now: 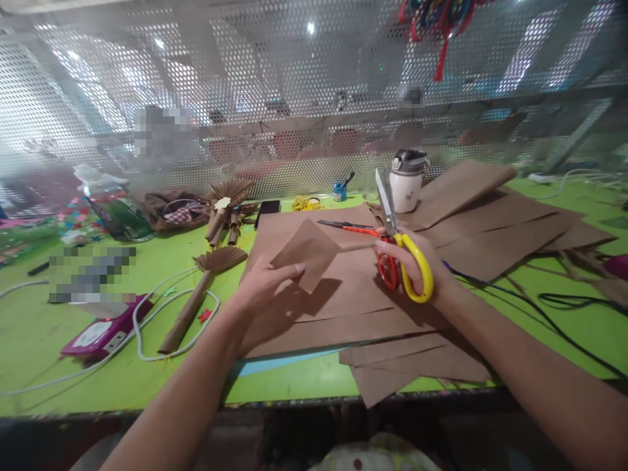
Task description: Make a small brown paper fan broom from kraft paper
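Head view: left hand (265,282) pinches brown paper (314,252), right hand (438,263) curls round yellow-handled scissors (390,222), best pointed to the far side.

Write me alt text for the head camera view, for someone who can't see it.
A person's left hand holds a small brown paper piece and the right hand holds yellow-handled scissors, above brown sheets on a green table. A rolled-paper stick with a fanned top lies to the left; a white bottle stands behind.
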The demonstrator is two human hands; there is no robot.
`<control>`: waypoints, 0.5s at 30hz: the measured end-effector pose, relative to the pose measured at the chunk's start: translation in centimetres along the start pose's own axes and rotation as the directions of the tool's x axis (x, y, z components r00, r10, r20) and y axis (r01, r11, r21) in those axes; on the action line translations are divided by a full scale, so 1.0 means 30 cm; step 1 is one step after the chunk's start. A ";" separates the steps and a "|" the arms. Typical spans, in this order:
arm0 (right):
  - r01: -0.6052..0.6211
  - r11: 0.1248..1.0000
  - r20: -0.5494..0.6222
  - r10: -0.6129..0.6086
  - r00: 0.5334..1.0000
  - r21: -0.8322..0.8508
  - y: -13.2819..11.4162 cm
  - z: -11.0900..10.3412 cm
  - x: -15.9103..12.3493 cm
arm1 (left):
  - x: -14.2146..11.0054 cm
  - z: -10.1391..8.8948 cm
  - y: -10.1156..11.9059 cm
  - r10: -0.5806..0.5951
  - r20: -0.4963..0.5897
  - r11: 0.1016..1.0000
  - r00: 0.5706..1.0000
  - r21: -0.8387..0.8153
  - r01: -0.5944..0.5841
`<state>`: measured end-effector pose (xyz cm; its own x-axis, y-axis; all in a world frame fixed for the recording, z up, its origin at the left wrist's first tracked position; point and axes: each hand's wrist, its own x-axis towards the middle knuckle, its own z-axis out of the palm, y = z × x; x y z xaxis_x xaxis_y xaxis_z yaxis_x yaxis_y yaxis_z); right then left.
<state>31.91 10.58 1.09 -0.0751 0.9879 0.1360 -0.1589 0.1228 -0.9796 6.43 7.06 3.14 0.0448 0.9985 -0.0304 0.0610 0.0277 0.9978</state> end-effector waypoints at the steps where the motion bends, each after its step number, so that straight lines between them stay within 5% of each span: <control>1: -0.007 1.000 0.000 0.007 1.000 -0.001 0.000 0.001 -0.001 | -0.003 0.010 -0.006 -0.014 0.048 0.999 0.999 -0.042 0.016; 6: 0.006 1.000 0.008 -0.006 1.000 -0.023 -0.007 0.005 -0.005 | -0.008 0.061 -0.053 -0.069 0.201 0.957 0.977 -0.264 0.122; 11: -0.037 0.998 0.162 0.043 0.986 -0.043 -0.040 0.008 -0.030 | -0.011 0.060 -0.067 -0.219 -0.009 0.864 0.976 -0.467 0.190; 15: -0.174 0.980 0.341 0.198 0.919 -0.098 -0.052 0.000 -0.058 | -0.005 0.052 -0.065 -0.136 0.008 0.781 0.991 -0.614 0.112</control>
<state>32.29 8.67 2.39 -0.4364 0.8996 -0.0185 -0.0458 -0.0427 -0.9980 7.88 6.80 1.10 0.0436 0.9851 -0.1661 -0.5596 0.1618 0.8128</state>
